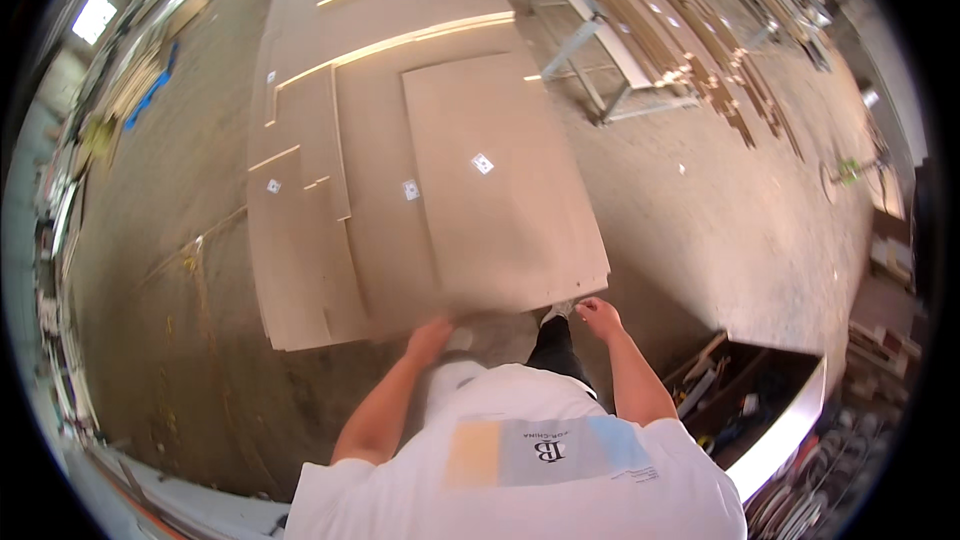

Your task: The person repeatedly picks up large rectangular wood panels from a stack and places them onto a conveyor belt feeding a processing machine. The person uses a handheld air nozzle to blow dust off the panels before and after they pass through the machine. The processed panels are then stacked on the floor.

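Observation:
Large brown flat panels [497, 202] lie stacked in front of me, with small white labels on their tops. My left hand [430, 340] is at the near edge of the stack, left of its middle; its fingers are blurred, and whether they grip a panel cannot be seen. Just below the near right corner of the top panel is my right hand [600, 318]. Its fingers are curled together in a pinch, and what they hold, if anything, is too small to tell. A shoe [558, 313] shows under the panel edge between my hands.
To my right stands an open box [760, 395] of tools. A metal-framed table [620, 60] is at the far right, beside long stacked boards [690, 30]. Timber strips [135, 90] and a blue strip [153, 90] lie along the left wall.

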Tool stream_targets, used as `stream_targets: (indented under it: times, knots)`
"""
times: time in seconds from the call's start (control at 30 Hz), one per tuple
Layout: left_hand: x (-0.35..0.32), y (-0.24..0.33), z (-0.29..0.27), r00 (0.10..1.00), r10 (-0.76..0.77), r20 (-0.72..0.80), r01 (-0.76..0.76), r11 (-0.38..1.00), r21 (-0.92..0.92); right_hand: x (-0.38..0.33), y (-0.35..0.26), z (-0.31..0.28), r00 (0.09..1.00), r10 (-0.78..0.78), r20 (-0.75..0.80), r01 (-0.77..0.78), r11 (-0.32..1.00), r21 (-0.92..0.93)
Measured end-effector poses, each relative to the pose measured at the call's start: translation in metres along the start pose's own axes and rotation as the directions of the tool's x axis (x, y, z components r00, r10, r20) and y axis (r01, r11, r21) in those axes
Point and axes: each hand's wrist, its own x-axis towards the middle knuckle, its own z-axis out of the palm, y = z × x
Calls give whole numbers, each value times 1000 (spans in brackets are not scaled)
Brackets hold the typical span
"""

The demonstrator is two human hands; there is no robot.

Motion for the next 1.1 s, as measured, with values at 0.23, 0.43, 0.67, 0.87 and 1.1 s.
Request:
stream_targets:
  times: [0.23, 0.43, 0.67, 0.87, 1.1]
  knots:
    - [-141, 49, 119, 732, -668, 135, 681, 719, -141, 198, -29, -25, 986, -101, 131, 129, 964, -232]
    - [-186, 150, 182, 706, -674, 218, 708, 661, -249, 257, -21, 1, 986, 81, 148, -70, 995, -75]
    - [-142, 142, 226, 750, -636, 180, 658, 693, -294, 212, -52, -53, 956, 70, 284, -75, 997, 6]
    - [-50, 151, 138, 784, -618, 68, 594, 712, -374, 134, -162, -136, 954, -87, 288, 67, 994, 81]
    - [84, 145, 41, 928, -299, -222, 168, 867, -468, 53, -298, -202, 918, -396, 23, 394, 917, 70]
